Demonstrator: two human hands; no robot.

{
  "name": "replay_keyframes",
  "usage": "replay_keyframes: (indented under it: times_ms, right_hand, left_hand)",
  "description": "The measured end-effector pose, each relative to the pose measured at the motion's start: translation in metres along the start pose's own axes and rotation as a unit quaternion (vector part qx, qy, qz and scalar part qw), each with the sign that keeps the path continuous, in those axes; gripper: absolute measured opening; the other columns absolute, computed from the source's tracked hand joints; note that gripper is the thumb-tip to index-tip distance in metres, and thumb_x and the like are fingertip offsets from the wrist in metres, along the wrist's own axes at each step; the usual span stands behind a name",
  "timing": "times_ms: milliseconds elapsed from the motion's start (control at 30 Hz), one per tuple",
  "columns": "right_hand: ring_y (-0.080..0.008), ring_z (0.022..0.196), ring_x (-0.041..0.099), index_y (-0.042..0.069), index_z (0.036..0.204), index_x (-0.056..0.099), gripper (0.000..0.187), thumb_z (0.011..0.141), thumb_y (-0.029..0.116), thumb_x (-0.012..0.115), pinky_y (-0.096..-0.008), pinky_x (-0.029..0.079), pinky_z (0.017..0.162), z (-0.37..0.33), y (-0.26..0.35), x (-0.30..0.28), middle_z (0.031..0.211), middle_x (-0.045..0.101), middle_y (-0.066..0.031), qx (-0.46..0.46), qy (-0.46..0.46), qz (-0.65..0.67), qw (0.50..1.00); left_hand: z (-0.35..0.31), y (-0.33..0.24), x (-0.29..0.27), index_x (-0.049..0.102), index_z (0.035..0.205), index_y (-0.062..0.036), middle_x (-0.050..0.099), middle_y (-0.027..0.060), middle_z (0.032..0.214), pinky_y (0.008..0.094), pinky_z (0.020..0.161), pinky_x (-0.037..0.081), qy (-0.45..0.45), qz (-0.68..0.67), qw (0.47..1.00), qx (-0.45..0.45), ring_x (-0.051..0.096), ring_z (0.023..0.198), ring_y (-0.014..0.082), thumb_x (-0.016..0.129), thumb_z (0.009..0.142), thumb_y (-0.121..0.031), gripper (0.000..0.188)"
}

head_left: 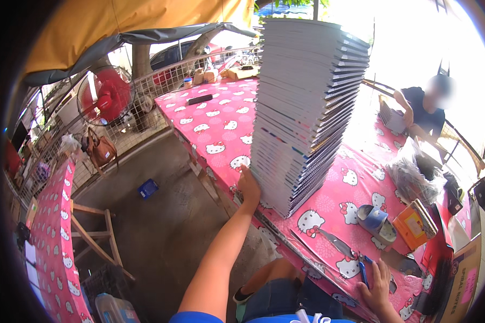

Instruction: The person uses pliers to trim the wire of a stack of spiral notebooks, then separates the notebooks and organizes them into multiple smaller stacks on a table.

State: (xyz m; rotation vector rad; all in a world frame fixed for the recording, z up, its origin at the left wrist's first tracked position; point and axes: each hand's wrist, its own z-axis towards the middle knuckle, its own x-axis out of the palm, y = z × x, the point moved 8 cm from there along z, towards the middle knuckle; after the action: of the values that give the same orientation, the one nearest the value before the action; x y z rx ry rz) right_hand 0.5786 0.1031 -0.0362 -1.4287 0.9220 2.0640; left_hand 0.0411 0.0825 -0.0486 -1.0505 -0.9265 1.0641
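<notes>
A tall stack of spiral-bound notebooks (293, 118) stands on the pink cartoon-patterned tablecloth (221, 126), its page edges facing left and its dark bindings to the right. At the lower left of the stack is my left hand (249, 185), a finger stretched out beside the pages; the other fingers are partly hidden. My right hand (377, 285) lies on the near right of the table, fingers spread and gripping nothing. Blue-handled pliers (365, 271) lie right beside its fingertips; whether they touch is hard to tell.
To the right are a blue slide sandal (376, 222), an orange box (415, 223), a clear plastic bag (415, 169) and a cardboard carton (463, 274). Across the table sits another person (425, 110) near more notebooks. A red fan (106, 96) and second table (54, 247) stand left.
</notes>
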Motion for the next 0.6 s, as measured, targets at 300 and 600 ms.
replay_keyframes:
  times_ms: [300,600]
  right_hand:
    - [-0.0424,0.125,0.036,0.001,0.124,0.045,0.074,0.068,0.040,0.074,-0.0531,0.025,0.104,0.005,-0.006,-0.005,0.134,0.041,-0.0225,0.009,0.017,0.021,1.000]
    - [-0.0405,0.125,0.037,0.009,0.126,0.044,0.078,0.066,0.050,0.073,-0.0558,0.023,0.105,0.006,-0.001,-0.006,0.135,0.040,-0.0208,0.044,0.026,0.005,0.999]
  left_hand:
    - [-0.012,0.046,0.006,0.061,0.100,0.0054,0.060,0.0057,0.084,0.0327,0.075,0.041,0.083,-0.118,0.984,-0.106,0.050,0.079,0.0147,0.024,0.100,-0.050,0.066]
    - [-0.017,0.038,0.009,0.056,0.109,0.0056,0.059,0.0096,0.102,0.0337,0.087,0.040,0.140,-0.196,0.959,-0.151,0.051,0.094,0.0176,0.023,0.101,-0.047,0.063]
